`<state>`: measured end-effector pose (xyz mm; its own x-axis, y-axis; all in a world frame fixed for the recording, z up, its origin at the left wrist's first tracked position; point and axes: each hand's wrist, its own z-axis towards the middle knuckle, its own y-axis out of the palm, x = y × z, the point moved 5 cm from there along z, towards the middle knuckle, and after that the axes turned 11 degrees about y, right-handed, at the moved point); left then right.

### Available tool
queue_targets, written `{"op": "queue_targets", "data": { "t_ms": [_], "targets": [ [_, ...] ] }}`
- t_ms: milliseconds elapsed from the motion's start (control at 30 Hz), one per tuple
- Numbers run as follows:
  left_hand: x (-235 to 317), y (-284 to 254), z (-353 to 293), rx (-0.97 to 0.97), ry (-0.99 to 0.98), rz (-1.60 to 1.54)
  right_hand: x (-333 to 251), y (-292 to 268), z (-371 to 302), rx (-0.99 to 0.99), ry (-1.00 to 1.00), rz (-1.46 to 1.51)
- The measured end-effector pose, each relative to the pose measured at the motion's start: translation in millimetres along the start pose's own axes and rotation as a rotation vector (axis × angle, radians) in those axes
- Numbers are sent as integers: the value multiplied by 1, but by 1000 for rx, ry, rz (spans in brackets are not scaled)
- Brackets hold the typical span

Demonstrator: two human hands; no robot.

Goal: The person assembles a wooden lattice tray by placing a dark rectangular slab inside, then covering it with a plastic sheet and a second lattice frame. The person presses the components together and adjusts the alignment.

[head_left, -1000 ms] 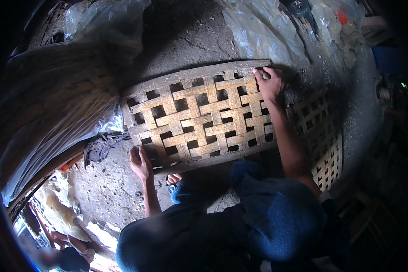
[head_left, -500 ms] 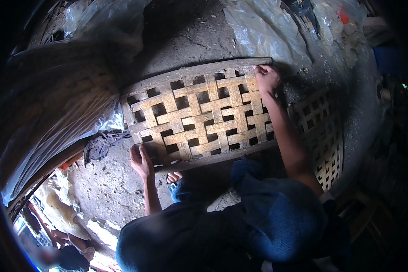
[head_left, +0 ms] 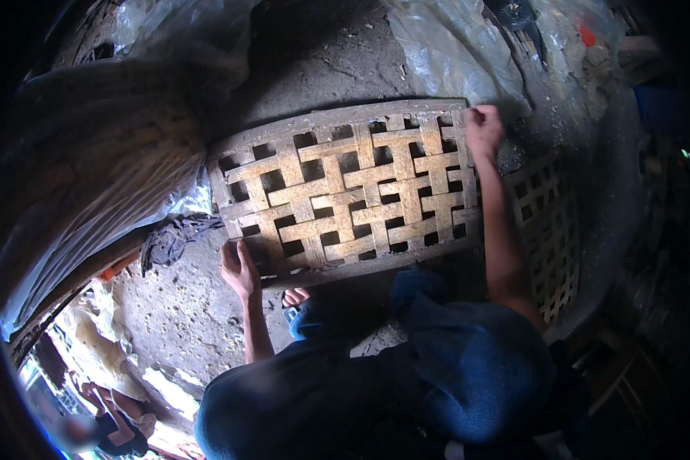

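Note:
A woven bamboo panel, an open lattice of flat strips with wooden rails along its long sides, lies tilted in front of my legs. At its lower left corner, my left hand grips the edge, thumb toward the panel and fingers on the outer side. Up at the far right corner, my right hand is closed, its fingertips by the panel's short edge. Whether anything is pinched in those fingers is hidden.
A second woven panel lies right of my right forearm. Plastic sheeting covers the far right ground; more sheeting hangs at left. A dark crumpled cloth lies beside it. Another person is at lower left.
My right hand has shifted right, from on the lattice to the panel's far right corner. The panel appears slightly farther right; my left hand keeps its place. The person at lower left has moved.

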<state>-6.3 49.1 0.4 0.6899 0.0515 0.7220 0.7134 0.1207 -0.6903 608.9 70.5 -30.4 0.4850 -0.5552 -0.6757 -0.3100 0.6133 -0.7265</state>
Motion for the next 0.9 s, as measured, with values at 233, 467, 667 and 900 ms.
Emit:
{"op": "queue_targets", "data": {
  "t_ms": [233, 467, 667, 900],
  "targets": [
    [-8, -3, -1, 18, 18, -2, 32, -84, 41, 216, 243, 41],
    [-3, 4, 0, -26, 0, -39, 23, -76, 33, -30, 98, -362],
    [-8, -2, -1, 25, 10, -42, -25, -39, 13, -208, 77, -343],
    [3, -3, 0, 30, -3, -55, -72, 11, -44, -394, -11, -195]
  ]
}}
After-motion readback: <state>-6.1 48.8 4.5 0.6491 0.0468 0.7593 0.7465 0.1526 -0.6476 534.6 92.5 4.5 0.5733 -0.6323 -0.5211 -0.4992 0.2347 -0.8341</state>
